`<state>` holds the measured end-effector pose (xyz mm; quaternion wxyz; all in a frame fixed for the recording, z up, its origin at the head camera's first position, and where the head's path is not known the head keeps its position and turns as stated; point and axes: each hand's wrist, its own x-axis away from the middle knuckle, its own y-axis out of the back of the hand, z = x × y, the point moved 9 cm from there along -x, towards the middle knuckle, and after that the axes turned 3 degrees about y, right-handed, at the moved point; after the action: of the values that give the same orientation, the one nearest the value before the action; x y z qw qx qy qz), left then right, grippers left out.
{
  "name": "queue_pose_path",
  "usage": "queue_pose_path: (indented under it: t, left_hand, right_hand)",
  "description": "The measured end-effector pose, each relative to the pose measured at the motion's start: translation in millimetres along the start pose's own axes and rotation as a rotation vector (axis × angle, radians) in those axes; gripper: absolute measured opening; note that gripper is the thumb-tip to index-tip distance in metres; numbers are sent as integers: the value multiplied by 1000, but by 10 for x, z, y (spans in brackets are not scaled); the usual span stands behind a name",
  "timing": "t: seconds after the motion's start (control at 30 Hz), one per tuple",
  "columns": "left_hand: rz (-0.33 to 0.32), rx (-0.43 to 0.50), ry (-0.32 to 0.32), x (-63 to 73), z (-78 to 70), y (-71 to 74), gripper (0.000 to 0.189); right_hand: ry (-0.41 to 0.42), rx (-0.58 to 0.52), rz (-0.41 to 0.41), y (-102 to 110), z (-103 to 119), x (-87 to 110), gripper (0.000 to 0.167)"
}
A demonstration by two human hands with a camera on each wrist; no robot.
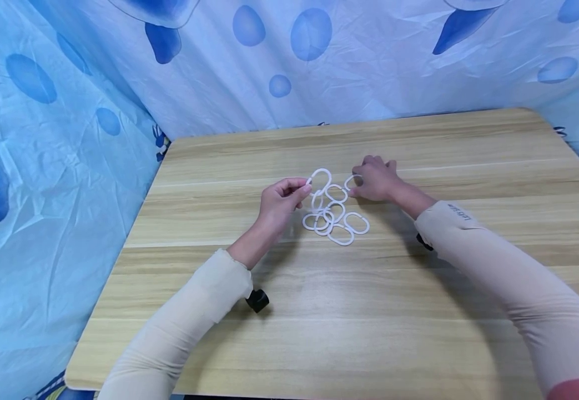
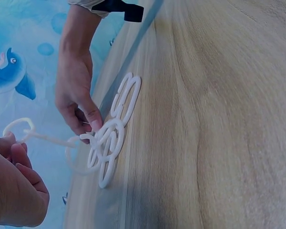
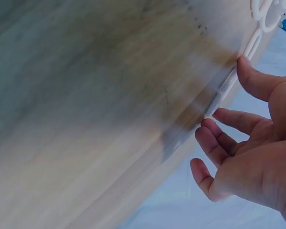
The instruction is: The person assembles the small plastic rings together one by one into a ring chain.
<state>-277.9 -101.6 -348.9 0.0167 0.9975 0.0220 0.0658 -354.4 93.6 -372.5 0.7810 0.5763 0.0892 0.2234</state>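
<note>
Several white oval plastic rings [image 1: 323, 222], which look like shower curtain rings, lie linked and overlapping in the middle of the table. My left hand [image 1: 284, 200] pinches one white ring [image 1: 322, 169] between thumb and fingertips at the pile's far left. In the left wrist view this ring is lifted, with another linked ring trailing from it toward the pile. My right hand [image 1: 376, 180] is at the pile's far right, its thumb and forefinger around a ring [image 1: 346, 181] at the tabletop, partly hidden by the fingers. Its other fingers are bent and spread, as the right wrist view shows.
The wood-grain table [image 1: 369, 333] extends around the pile on all sides. A blue patterned sheet [image 1: 279, 33] hangs behind the table's far edge and along its left side. A small black device [image 1: 257, 300] sits beneath the left sleeve.
</note>
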Motion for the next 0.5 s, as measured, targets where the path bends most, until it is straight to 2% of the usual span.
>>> queue_pose_path:
  t: [0.2, 0.33, 0.5]
  left_hand:
    - [-6, -7, 0, -6, 6, 2, 19]
    - [-4, -7, 0, -7, 3, -4, 20]
    - [7, 7, -7, -12, -1, -18, 23]
  right_hand:
    - [27, 64, -62, 13, 36, -9, 57]
    - [31, 54, -100, 36, 59, 1, 51]
    - [18, 30, -104, 35, 61, -13, 47]
